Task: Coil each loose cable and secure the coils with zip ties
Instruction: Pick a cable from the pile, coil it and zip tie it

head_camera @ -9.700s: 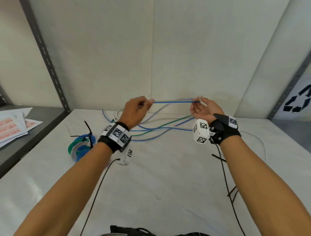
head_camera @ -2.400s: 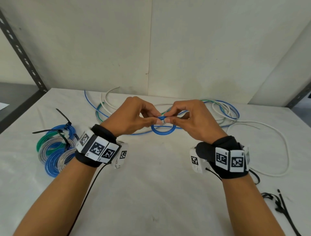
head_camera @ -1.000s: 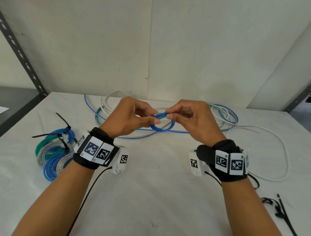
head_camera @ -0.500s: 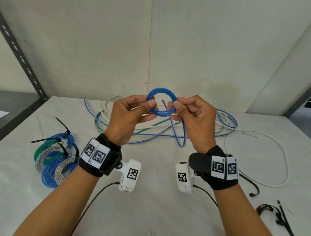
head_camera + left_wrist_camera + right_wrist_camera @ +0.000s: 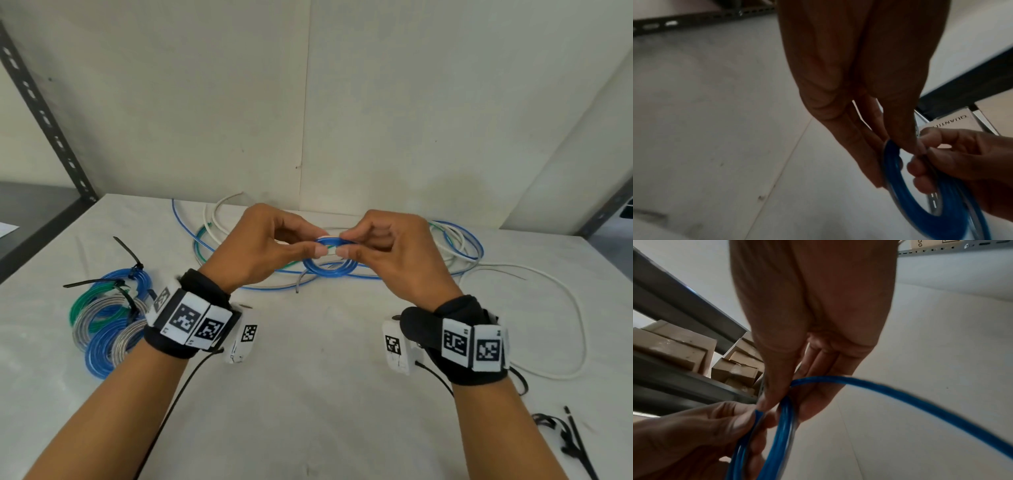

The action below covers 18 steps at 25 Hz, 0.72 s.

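A small blue cable coil (image 5: 329, 265) hangs between both hands above the white table (image 5: 308, 394). My left hand (image 5: 317, 249) pinches the coil's near rim from the left, and my right hand (image 5: 344, 246) pinches it from the right. The left wrist view shows the blue coil (image 5: 920, 203) below my left hand (image 5: 906, 151). In the right wrist view my right hand (image 5: 781, 400) pinches the coil (image 5: 777, 443), and a loose blue strand (image 5: 920, 399) trails off to the right. Loose blue, white and green cables (image 5: 455, 243) lie behind my hands.
Several tied coils (image 5: 106, 318) in blue, green and grey lie at the left with black zip ties (image 5: 128, 257) sticking out. A long white cable (image 5: 568, 308) loops at the right. Spare black zip ties (image 5: 568, 442) lie at the front right. A metal shelf upright (image 5: 44, 113) stands at the left.
Both hands have come down from chest height with the blue coil, which now lies flatter and lower, close to the loose cables. The hanging tail has been drawn in.
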Tool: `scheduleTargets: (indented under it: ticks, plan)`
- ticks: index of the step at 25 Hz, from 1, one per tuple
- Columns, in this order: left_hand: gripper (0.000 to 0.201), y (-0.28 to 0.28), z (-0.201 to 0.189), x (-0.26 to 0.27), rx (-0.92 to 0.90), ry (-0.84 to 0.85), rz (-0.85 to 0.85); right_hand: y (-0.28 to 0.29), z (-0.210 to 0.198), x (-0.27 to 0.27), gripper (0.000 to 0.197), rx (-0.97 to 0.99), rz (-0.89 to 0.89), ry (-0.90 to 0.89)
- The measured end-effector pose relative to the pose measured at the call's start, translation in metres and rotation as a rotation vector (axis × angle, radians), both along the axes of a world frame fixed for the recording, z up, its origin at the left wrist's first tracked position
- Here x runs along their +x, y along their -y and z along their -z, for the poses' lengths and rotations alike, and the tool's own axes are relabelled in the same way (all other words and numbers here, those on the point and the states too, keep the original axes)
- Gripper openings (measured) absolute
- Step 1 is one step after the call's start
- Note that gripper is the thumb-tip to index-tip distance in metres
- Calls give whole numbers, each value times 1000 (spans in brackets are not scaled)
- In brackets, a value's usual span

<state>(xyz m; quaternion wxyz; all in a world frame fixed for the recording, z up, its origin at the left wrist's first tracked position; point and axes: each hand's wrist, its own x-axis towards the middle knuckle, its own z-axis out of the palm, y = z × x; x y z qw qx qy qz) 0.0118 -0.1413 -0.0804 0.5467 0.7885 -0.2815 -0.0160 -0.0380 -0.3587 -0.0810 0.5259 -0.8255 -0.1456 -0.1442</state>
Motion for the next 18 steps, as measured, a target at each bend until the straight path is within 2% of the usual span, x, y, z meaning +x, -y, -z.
scheduleTargets:
  ticks: [3,6,11,15,18]
  plan:
    - [15,-3,-1,-1,128,61,30,-2,-2,-4,10,-93,-36,-12]
    - [13,-4,-2,-1,118,133,2,-2,-3,-4,11,-37,-30,-9]
    - [16,-5,-3,1,-171,23,-70,-2,-7,-2,17,106,68,74]
    - [14,-10,-7,3,-357,-46,-91,-2,-8,-1,6,132,231,199]
    - [16,-4,-7,2,-529,-136,-96,-14,-5,0,5,297,234,166]
